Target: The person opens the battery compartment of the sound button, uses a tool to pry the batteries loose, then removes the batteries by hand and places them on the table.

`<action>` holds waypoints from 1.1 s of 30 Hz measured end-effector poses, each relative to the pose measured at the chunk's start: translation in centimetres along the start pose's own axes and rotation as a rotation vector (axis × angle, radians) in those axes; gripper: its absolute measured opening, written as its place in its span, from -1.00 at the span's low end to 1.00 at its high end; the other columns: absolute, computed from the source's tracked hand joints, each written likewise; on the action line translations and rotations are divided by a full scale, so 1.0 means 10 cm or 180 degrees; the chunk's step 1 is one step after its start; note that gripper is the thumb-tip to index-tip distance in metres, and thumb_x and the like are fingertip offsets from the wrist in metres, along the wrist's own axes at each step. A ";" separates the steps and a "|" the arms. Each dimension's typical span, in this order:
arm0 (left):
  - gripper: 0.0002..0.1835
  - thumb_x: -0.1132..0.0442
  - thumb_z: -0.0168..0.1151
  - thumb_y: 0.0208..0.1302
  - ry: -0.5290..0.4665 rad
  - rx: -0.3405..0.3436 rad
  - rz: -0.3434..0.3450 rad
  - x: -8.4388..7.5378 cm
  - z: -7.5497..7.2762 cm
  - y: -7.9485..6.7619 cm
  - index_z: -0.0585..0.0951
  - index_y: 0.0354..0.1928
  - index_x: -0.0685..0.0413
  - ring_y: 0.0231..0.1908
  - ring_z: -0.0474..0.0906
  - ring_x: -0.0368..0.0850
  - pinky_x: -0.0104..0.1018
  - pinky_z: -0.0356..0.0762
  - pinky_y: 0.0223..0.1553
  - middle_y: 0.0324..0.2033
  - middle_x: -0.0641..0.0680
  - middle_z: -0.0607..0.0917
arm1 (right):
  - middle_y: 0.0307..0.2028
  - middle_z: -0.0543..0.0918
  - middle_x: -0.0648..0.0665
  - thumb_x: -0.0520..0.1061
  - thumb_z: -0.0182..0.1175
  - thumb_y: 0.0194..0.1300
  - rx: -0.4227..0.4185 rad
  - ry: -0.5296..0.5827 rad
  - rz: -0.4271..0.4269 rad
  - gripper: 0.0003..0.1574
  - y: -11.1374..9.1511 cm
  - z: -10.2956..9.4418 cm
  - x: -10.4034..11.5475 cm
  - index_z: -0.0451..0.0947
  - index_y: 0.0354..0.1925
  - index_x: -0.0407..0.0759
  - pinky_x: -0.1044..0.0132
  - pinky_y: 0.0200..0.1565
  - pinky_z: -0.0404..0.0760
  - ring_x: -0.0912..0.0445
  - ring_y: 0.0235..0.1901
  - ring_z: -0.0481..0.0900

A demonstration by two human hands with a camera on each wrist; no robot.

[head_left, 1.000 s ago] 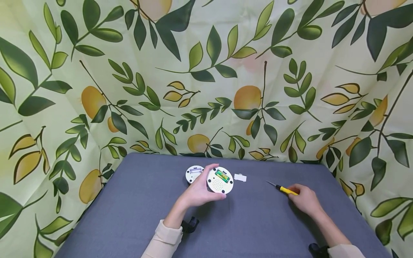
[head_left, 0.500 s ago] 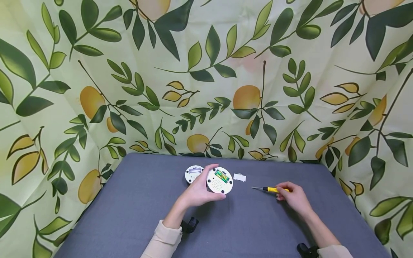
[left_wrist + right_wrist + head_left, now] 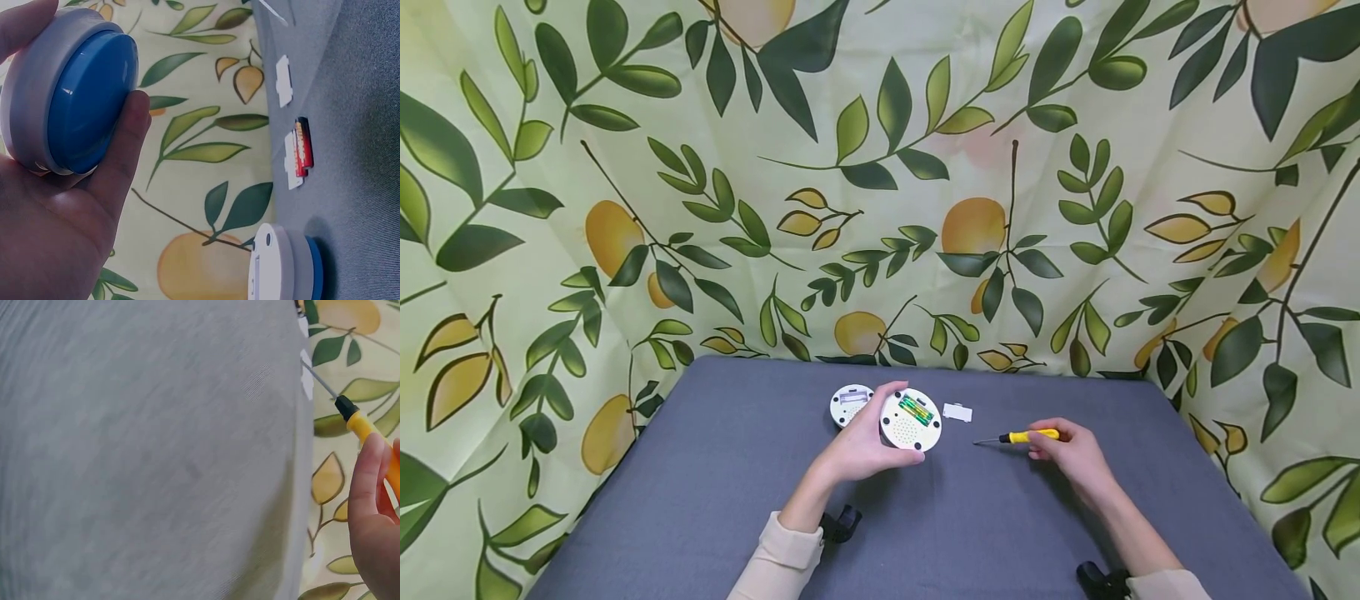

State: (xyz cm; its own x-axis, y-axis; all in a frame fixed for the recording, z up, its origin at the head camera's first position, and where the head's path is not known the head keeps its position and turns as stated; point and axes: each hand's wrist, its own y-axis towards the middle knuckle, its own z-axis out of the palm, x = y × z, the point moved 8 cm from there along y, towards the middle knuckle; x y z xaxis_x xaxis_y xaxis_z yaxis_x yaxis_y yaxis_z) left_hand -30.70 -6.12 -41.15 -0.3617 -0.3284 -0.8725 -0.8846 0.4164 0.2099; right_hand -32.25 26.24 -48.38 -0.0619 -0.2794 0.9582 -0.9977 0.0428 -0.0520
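Observation:
My left hand [image 3: 867, 437] grips a round push-button device [image 3: 904, 432] by its edge, fingers and thumb around the white casing. Its underside faces me, with green batteries [image 3: 917, 409] in the uncovered compartment. The left wrist view shows its blue dome [image 3: 94, 103] on the other side, a fingertip along it. To the right, my right hand [image 3: 1078, 462] holds a yellow-handled screwdriver [image 3: 1030, 436], its thin shaft pointing left toward the device but apart from it. In the right wrist view fingers pinch the yellow handle [image 3: 362, 425].
A second white device [image 3: 850, 402] with a blue top lies underside up behind my left hand, its battery slot bare. A white battery cover [image 3: 958, 412] lies right of the held device. The left wrist view also shows red batteries [image 3: 303, 147] beside another white cover [image 3: 292, 164].
My right hand has moved left with the screwdriver, bringing its tip closer to the held device. The left hand and its device have stayed put.

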 end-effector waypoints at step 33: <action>0.08 0.03 0.62 -0.07 0.0041 -0.0011 -0.0075 0.02 -0.02 0.00 0.21 0.50 -0.24 0.05 0.49 -0.09 -0.01 0.35 0.20 0.09 -0.02 0.54 | -0.33 0.66 -0.11 -0.19 0.25 0.44 0.0088 0.1348 -0.0557 -0.93 -0.25 0.30 0.81 0.64 -0.16 -0.19 0.27 -0.25 0.71 0.13 -0.46 0.69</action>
State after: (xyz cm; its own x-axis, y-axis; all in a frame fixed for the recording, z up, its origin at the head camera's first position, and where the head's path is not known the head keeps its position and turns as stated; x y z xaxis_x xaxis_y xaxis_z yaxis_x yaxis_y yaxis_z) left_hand -30.85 -6.33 -41.19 -0.3445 -0.3491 -0.8715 -0.8940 0.4054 0.1909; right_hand -30.34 21.03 -41.36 0.1182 0.1370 0.9835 -0.9929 0.0026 0.1189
